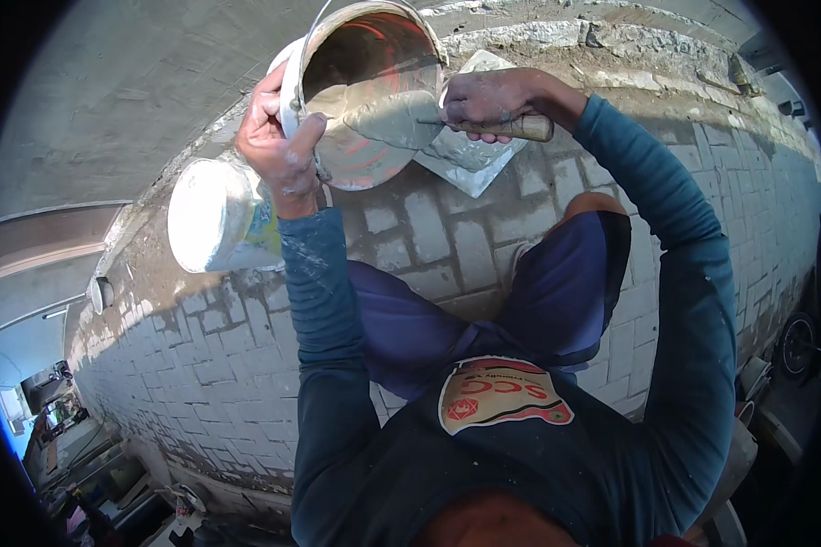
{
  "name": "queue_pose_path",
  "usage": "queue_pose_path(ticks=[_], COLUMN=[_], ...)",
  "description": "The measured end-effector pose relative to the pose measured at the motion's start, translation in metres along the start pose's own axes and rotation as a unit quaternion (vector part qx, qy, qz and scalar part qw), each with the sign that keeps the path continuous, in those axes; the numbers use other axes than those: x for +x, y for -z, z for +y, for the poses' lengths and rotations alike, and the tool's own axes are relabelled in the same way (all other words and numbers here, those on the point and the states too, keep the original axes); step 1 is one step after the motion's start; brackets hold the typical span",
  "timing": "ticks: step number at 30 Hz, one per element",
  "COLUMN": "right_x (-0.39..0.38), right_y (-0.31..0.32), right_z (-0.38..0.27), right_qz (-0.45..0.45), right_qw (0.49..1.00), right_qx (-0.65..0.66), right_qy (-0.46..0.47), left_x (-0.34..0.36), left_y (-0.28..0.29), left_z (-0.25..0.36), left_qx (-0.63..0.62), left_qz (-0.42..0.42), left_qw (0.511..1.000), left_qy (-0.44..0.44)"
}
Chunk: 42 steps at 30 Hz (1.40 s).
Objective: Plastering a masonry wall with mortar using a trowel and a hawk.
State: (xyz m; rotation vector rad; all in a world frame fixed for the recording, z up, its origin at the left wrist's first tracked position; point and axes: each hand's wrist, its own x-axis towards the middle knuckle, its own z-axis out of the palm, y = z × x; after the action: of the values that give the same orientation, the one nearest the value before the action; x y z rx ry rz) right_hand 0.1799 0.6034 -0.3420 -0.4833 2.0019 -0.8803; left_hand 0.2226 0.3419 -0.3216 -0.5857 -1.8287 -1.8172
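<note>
A tilted bucket with wet grey mortar inside has its mouth turned toward me. My left hand grips its left rim, thumb over the edge. Closed round the wooden handle of a trowel is my right hand. The trowel's mortar-coated blade points left into the bucket's mouth. Just right of the bucket and under my right hand, a pale square board carries a heap of wet mortar.
A second white bucket lies on its side at the left. Brick-patterned paving spreads under me. A grey plastered wall rises at upper left, and a rough broken ledge runs along the far side. A wheel stands far right.
</note>
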Motion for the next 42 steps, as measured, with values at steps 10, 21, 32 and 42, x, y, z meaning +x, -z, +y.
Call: queue_pose_path(ticks=[10,21,32,42], right_x=[0.005,-0.066,-0.052,-0.071], right_y=[-0.065,-0.047,-0.093,-0.054], right_z=[-0.019,-0.014,-0.03,0.028], right_qz=[-0.234,0.055,0.001,0.192], right_qw=[0.773,0.959,0.91,0.947], right_qx=[0.576,0.27,0.4,0.247], right_qy=[0.122,0.073,0.108,0.073], left_x=[0.003,0.003,0.001,0.005], left_y=[0.01,0.036,0.03,0.049], left_z=[0.005,-0.017,-0.04,-0.036], left_qx=[-0.126,-0.142,-0.164,-0.159], left_qz=[0.073,0.137,0.178,0.195], left_qw=[0.989,0.979,0.968,0.965], left_qy=[0.018,0.043,0.068,0.072])
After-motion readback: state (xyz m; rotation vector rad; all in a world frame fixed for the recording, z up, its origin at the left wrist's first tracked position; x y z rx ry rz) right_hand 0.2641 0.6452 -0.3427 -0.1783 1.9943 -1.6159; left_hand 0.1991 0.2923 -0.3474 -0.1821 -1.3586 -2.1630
